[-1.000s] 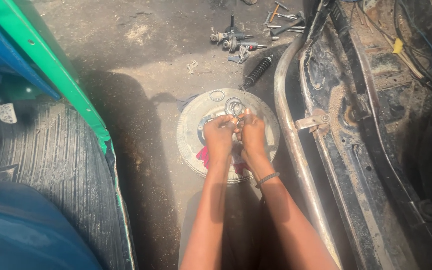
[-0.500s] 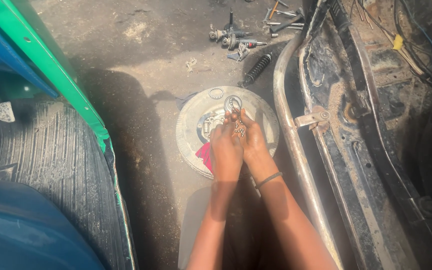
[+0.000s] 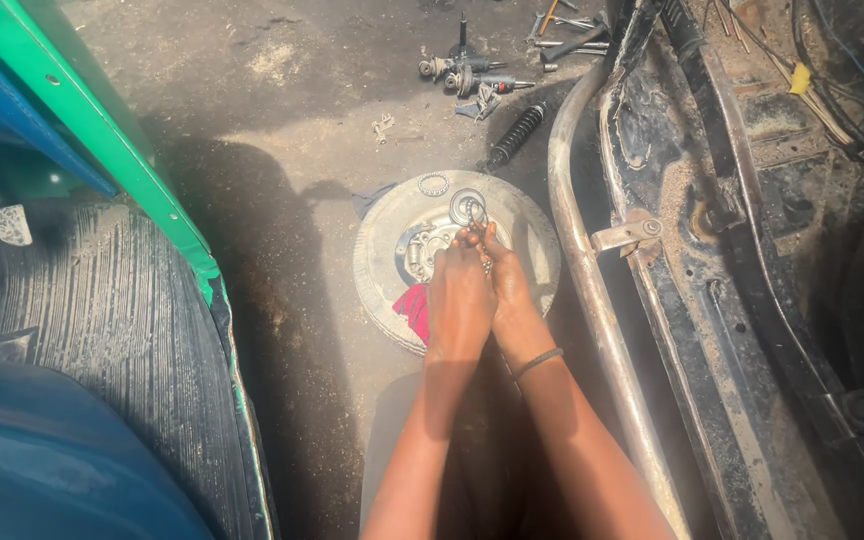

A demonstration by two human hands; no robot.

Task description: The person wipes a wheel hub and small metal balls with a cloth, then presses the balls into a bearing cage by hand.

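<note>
Since a second ago both hands have pressed closer together over the wheel (image 3: 392, 250), so the work looks tighter on the one small piece. The left hand (image 3: 459, 300) and right hand (image 3: 508, 285) pinch a small metal part (image 3: 485, 262) between their fingertips (too small to make out), just below a shiny ring (image 3: 466, 207). The wheel lies flat on the dusty ground (image 3: 282, 130), a red rag (image 3: 414, 308) on it.

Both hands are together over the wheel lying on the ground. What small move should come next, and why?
Probably keep both hands low and centred. The left hand and right hand pinch a small metal part, too small to identify, above the wheel. A round metal ring part lies just beyond the fingertips, so a dropped piece would land on the wheel, not the dirt.
</note>
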